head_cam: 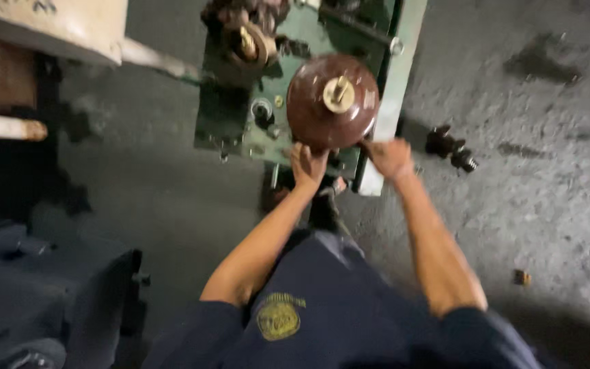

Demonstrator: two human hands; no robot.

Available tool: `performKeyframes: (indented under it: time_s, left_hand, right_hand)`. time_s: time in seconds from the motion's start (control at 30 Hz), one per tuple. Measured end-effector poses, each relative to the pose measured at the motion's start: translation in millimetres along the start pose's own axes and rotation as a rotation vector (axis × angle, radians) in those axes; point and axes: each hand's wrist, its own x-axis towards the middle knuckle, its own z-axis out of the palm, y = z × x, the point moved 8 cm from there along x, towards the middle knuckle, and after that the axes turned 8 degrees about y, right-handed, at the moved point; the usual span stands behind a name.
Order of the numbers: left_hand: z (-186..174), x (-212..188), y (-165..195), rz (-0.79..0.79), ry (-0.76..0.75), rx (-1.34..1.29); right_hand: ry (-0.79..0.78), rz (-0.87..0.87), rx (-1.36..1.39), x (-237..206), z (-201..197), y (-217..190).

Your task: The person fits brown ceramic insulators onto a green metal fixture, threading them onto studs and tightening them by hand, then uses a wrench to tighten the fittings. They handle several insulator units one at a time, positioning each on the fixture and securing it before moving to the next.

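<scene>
- At the far left we see a pale pipe end (pixel 5 127) with a rusty tip jutting in, and above it a cream-coloured box (pixel 69 24) in the top corner.
- Below, at the lower left, dark blue cloth (pixel 29 294) lies heaped on the floor (pixel 158 198), which is grey, rough concrete.
- In the middle stands a green metal frame (pixel 404 48), carrying a rusty round fitting (pixel 244 41) near its top left.
- To the right of the frame, a small dark threaded part (pixel 452 147) lies on the floor, well apart from our hands; a small brownish scrap (pixel 522 277) lies farther right and lower.
- The brown disc insulator (pixel 322 113) sits on the green frame, near its right rail. It is glossy, dome-shaped and reddish brown, with a brass-coloured cap and pin at its centre.
- Our left hand (pixel 307 164) is against the insulator's lower left rim, fingers curled up onto the edge, gripping it.
- Our right hand (pixel 390 157) grips the lower right rim, fingers closed around the edge, just beside the frame's right rail.
- Blur softens the fingers, so we cannot tell how tightly they hold.
</scene>
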Motion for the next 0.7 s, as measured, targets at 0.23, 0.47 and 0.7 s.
performKeyframes:
  time_s: [0.23,0.47,0.7]
  left_hand:
    - [-7.7,-1.4,5.5,0.046,0.143,0.248]
    - [-4.2,2.2,4.2,-0.231,0.026,-0.115]
    - [-16.8,6.3,26.9,-0.155,0.048,0.007]
  right_hand:
    - [0.007,-0.027,0.145,36.3,-34.9,2.9]
    - [0.014,-0.069,0.087,40.2,-64.8,-24.7]
    - [-0.036,-0.01,0.011,31.3,-74.1,-43.6]
